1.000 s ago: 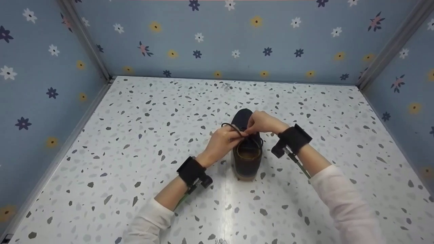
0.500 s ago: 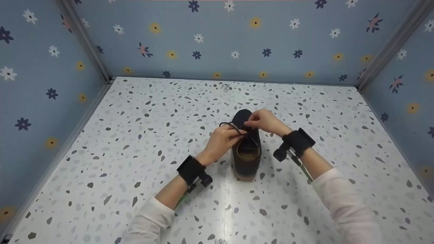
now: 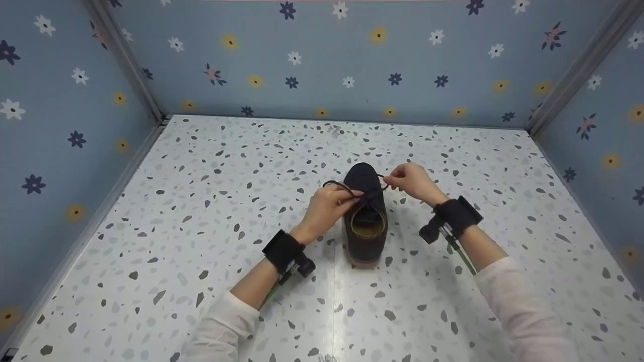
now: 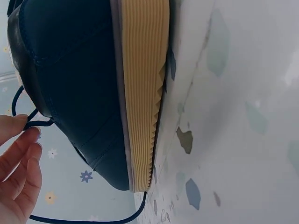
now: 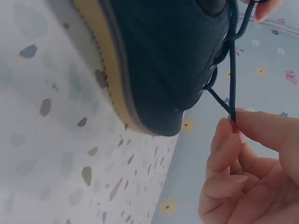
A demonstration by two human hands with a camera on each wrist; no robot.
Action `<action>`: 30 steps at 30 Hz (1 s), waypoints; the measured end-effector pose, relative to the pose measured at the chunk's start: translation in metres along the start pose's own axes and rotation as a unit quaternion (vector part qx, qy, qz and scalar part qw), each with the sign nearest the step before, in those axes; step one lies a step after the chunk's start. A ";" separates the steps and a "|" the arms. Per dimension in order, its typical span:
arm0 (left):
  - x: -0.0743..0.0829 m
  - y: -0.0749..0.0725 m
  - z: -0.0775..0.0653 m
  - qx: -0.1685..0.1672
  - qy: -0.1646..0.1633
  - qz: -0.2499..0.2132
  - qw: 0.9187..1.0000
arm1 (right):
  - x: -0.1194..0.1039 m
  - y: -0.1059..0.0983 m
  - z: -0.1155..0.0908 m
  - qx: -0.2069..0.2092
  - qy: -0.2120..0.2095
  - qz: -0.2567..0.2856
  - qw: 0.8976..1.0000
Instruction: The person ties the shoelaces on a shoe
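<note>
A dark blue lace-up shoe (image 3: 366, 249) with a ribbed tan sole (image 4: 142, 93) stands upright on the tabletop, toe pointing away from me. My left hand (image 3: 324, 208), at the shoe's left side, pinches a dark shoelace (image 4: 39, 123) between thumb and forefinger over the lacing. One length of lace arches over the back of that hand. Off the right side of the toe, my right hand (image 3: 411, 182) pinches a folded part of the shoelace (image 5: 232, 74) with thumb and forefinger; the lace runs taut from the eyelets. Both hands are apart from the sole.
The white speckled tabletop (image 3: 226, 166) lies under the shoe. Blue flowered panels (image 3: 322, 60) enclose it at the back, left and right. Each wrist wears a black strap (image 3: 457, 216) with a small camera.
From above the lacing, my right hand has moved right, drawing a length of lace out beside the shoe. My left hand stays nearly still, holding its lace.
</note>
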State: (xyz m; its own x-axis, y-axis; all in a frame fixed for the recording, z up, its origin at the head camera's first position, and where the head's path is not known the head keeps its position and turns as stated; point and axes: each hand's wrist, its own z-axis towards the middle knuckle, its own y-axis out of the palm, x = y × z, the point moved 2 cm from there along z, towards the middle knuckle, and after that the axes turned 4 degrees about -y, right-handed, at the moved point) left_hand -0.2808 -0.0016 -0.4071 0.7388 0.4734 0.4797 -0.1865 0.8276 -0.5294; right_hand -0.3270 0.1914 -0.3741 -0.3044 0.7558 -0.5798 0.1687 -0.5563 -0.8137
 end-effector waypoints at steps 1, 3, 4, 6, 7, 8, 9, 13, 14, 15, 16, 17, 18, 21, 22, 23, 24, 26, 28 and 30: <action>0.000 0.000 0.000 0.003 0.000 -0.003 1.000 | 0.003 -0.001 -0.002 0.003 0.006 0.003 1.000; -0.001 0.000 0.000 0.011 -0.002 -0.010 1.000 | 0.010 -0.003 -0.005 0.008 0.019 0.008 1.000; -0.002 0.000 0.000 0.014 -0.004 -0.014 1.000 | 0.013 -0.004 -0.006 0.011 0.027 0.008 1.000; -0.003 0.001 0.000 0.019 -0.008 -0.021 1.000 | 0.020 -0.006 -0.010 0.011 0.042 0.010 0.999; -0.004 0.001 0.000 0.021 -0.012 -0.023 0.999 | 0.023 -0.007 -0.012 0.011 0.052 0.011 0.999; -0.004 0.001 0.000 0.022 -0.015 -0.025 0.999 | 0.026 -0.007 -0.014 0.009 0.062 0.012 0.998; -0.005 0.001 0.000 0.024 -0.019 -0.025 0.999 | 0.030 -0.008 -0.015 0.007 0.070 0.011 0.997; -0.006 0.001 -0.001 0.025 -0.026 -0.026 0.999 | 0.042 -0.008 -0.022 -0.008 0.092 0.005 0.996; -0.006 0.001 -0.001 0.024 -0.026 -0.026 0.999 | 0.044 -0.007 -0.023 -0.015 0.096 0.003 0.995; -0.006 0.001 -0.001 0.024 -0.027 -0.026 0.999 | 0.047 -0.006 -0.024 -0.023 0.101 0.000 0.995; -0.006 0.001 -0.001 0.024 -0.026 -0.026 0.999 | 0.049 -0.005 -0.025 -0.030 0.105 -0.003 0.994; -0.006 0.001 0.000 0.023 -0.027 -0.026 0.999 | 0.050 -0.004 -0.026 -0.040 0.109 -0.006 0.993; -0.006 0.001 0.000 0.023 -0.027 -0.025 0.999 | 0.051 -0.002 -0.026 -0.049 0.109 -0.011 0.993; -0.006 0.002 0.000 0.022 -0.027 -0.022 0.999 | 0.049 0.002 -0.026 -0.062 0.109 -0.020 0.992; -0.006 0.002 0.000 0.022 -0.027 -0.022 0.999 | 0.047 0.003 -0.026 -0.060 0.106 -0.022 0.992; -0.005 0.002 0.001 0.022 -0.028 -0.021 0.999 | 0.045 0.004 -0.025 -0.051 0.099 -0.022 0.994; -0.005 0.003 0.001 0.022 -0.028 -0.020 0.999 | 0.041 0.005 -0.025 -0.037 0.088 -0.021 0.995; -0.005 0.003 0.001 0.022 -0.027 -0.021 0.999 | 0.033 0.007 -0.025 -0.006 0.063 -0.009 0.998; -0.005 0.003 0.001 0.023 -0.027 -0.023 0.999 | 0.025 0.009 -0.024 0.018 0.031 0.011 0.999; -0.005 0.002 0.001 0.024 -0.027 -0.022 0.999 | 0.017 0.013 -0.024 0.024 0.000 0.041 0.999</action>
State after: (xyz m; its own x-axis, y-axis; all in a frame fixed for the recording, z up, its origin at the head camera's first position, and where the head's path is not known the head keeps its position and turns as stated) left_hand -0.2852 -0.0016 -0.4101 0.7116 0.4509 0.5388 -0.1861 0.8605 -0.4743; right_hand -0.3075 0.2057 -0.3957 -0.2913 0.7065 -0.6450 0.1479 -0.6329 -0.7600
